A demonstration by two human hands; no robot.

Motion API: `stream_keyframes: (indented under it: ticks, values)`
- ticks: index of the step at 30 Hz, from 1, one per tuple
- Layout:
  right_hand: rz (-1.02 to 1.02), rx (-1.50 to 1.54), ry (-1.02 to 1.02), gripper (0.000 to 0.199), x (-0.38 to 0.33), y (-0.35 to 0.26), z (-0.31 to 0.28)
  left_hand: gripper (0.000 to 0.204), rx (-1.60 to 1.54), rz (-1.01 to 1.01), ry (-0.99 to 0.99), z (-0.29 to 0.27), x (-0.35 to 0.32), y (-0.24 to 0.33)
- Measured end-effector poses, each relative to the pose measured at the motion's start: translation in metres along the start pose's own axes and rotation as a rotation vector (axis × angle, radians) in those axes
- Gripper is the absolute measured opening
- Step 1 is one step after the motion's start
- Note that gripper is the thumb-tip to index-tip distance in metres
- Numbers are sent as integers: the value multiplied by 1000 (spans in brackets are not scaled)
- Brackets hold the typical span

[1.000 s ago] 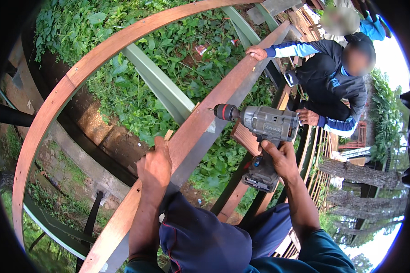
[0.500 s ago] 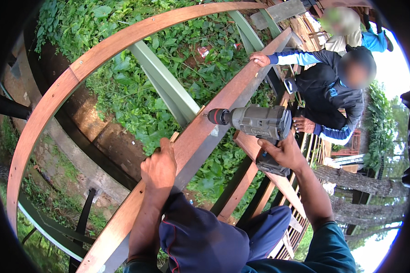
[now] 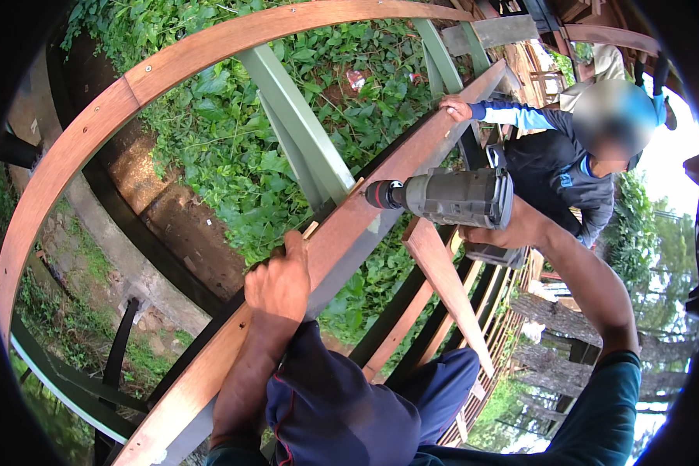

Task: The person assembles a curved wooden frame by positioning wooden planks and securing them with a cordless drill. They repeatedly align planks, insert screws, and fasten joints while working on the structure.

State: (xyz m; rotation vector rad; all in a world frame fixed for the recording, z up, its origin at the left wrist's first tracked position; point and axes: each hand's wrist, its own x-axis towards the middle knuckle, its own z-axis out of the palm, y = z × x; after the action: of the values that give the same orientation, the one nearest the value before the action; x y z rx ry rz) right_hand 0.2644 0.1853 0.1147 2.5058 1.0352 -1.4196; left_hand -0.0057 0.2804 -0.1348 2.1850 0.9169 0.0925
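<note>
My right hand (image 3: 516,225) is closed round the handle of a grey cordless drill (image 3: 458,197) with a red-ringed black chuck. The chuck end meets the face of a long reddish-brown wooden plank (image 3: 346,229); any bit or screw at its tip is hidden. Lower on the same plank, my left hand (image 3: 278,276) curls over the far edge. A small pale wood sliver (image 3: 310,230) sticks up beside its index finger. Another person's hand (image 3: 456,108) rests on the plank's far end.
A curved wooden rail (image 3: 136,85) arcs across the left, joined by green metal brackets (image 3: 299,128). Leafy plants (image 3: 225,128) grow below. A loose board (image 3: 446,283) and slatted framing lie right of my knee. A crouching person (image 3: 559,155) is at the far right.
My right forearm has swung outward and the drill has turned, showing more of its top. My left hand keeps its hold. The other person's lower hand has gone out of sight.
</note>
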Motion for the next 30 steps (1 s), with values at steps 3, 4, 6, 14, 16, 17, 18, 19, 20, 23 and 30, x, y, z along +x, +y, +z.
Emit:
stream_keyframes:
  ticks: [3, 4, 6, 14, 16, 17, 18, 19, 20, 23, 30]
  values:
    - [197, 337, 36, 36, -7, 2, 21, 18, -9, -20, -16, -1, 0, 0]
    - [116, 445, 30, 33, -5, 4, 24, 18, -3, -9, -29, -2, -1, 1]
    - [33, 193, 69, 31, -2, 7, 22, 16, 28, 39, -3, -3, 0, 1]
    - [-245, -340, 51, 36, 2, 32, 3, 10, 130, 79, 52, -3, 1, 4]
    - [-483, -423, 54, 35, 4, 39, -1, 11, 104, 104, 87, -4, 1, 4]
    - [-481, -424, 26, 35, 6, 41, -3, 11, 108, 101, 89, -4, 2, 4]
    - [-525, -450, 31, 34, 6, 42, -5, 11, 101, 98, 98, -4, 1, 4]
    - [-563, -463, 50, 33, 6, 43, -7, 12, 105, 94, 93, -3, 1, 5]
    - [-479, -527, 25, 32, 6, 43, -8, 12, 117, 90, 79, -3, 1, 4]
    - [-240, -224, -16, 31, 3, 42, -9, 11, 106, 88, 60, -4, 1, 4]
    - [-259, -227, -15, 44, 4, 54, -14, 10, 95, 70, 40, -4, 1, 4]
